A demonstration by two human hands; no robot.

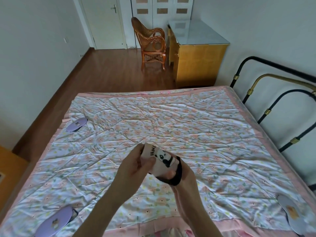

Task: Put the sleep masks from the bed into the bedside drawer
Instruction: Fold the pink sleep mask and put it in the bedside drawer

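Four masks in view: one panda mask (159,159) held up in both hands, three others lying apart on the bed (188,120).
Panda mask: white, folded or bunched over the middle of the quilt, its black strap (178,173) looping out on the right side; likely gathered small so it carries easily.
Left hand (135,165): fingers closed on the mask's left end, thumb pressed over its front.
Right hand (181,183): cups the mask from below, fingers curled under it and inside the strap loop, probably to keep the strap from dangling.
Far purple mask (77,124): flat near the bed's far left edge.
Near purple mask (54,223): flat at the near left corner, strap poking out beside it.
Grey mask (290,212): flat at the near right corner.
Drawer: not visible; an orange-brown furniture corner (8,170) shows at the left edge, which may be the bedside unit, but I cannot tell.
Stage, as a judgement: the first mask looks collected and none seems stowed, so the carry to the drawer lies ahead.
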